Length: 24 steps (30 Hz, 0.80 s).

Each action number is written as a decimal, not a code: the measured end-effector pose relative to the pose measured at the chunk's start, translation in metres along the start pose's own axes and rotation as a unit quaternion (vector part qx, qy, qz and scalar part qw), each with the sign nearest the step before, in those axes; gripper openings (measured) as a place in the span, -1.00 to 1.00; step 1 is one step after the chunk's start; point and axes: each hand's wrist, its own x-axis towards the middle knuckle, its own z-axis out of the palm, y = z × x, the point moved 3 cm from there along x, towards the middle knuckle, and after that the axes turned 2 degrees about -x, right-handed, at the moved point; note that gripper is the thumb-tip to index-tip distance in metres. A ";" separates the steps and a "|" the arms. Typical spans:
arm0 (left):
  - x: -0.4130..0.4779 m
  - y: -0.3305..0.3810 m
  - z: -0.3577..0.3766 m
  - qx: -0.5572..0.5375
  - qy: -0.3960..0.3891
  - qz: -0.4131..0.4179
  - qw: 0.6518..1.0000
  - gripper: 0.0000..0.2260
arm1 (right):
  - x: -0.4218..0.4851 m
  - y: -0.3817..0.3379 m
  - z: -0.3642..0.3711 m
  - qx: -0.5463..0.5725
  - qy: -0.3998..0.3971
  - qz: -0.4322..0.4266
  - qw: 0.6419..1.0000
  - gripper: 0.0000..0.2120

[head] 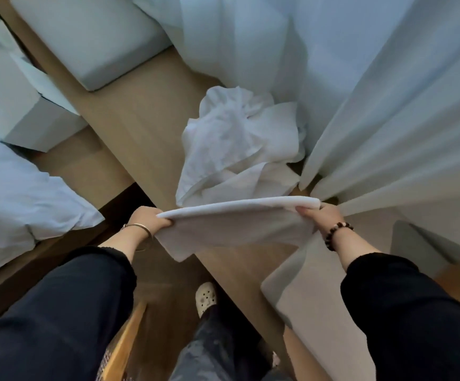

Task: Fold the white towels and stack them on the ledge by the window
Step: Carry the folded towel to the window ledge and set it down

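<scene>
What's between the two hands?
A white towel, folded over, stretches from the left hand to the right hand, seen in the head view.

Dim, cool bluish daylight filters through the white curtains (388,105) at upper right — soft shadows, no glare. Wide-angle bending warps the edges; sleeves (58,312) and corners look slightly blurred.

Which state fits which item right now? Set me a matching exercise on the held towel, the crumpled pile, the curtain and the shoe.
Things:
1. held towel
2. crumpled pile
3. curtain
4. shoe

States:
A. on the floor beside the ledge
B. hanging on the right
C. stretched between left hand and right hand, both gripping it
D. lying loose on the ledge

Pairs: 1-C, 2-D, 3-B, 4-A.
</scene>
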 end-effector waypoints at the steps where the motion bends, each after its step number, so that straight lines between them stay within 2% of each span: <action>1: 0.007 -0.003 -0.001 -0.061 0.001 -0.013 0.998 -0.87 | 0.009 -0.001 0.002 0.016 0.001 0.012 1.000 -0.81; 4: 0.024 -0.013 0.014 -0.275 0.011 -0.091 0.957 -0.79 | 0.037 0.001 0.010 -0.004 0.032 0.043 0.999 -0.75; 6: 0.035 -0.021 0.040 -0.341 -0.003 -0.121 0.932 -0.77 | 0.057 0.007 0.018 -0.029 0.048 0.067 0.996 -0.71; 12: 0.094 -0.036 0.125 -0.235 0.018 -0.147 0.961 -0.72 | 0.127 0.046 0.068 -0.108 0.044 0.135 0.984 -0.65; 16: 0.134 -0.035 0.153 -0.263 0.077 -0.168 0.947 -0.74 | 0.168 0.054 0.105 -0.070 0.060 0.150 0.984 -0.65; 18: 0.152 -0.034 0.156 -0.263 0.095 -0.166 0.946 -0.64 | 0.183 0.056 0.115 -0.033 0.072 0.136 0.987 -0.76; 20: 0.170 -0.032 0.154 -0.224 0.086 -0.166 0.956 -0.45 | 0.193 0.055 0.119 -0.018 0.097 0.129 0.987 -0.89; 24: 0.197 -0.019 0.139 -0.233 0.110 -0.163 0.952 -0.37 | 0.207 0.039 0.129 -0.016 0.112 0.096 0.989 -0.79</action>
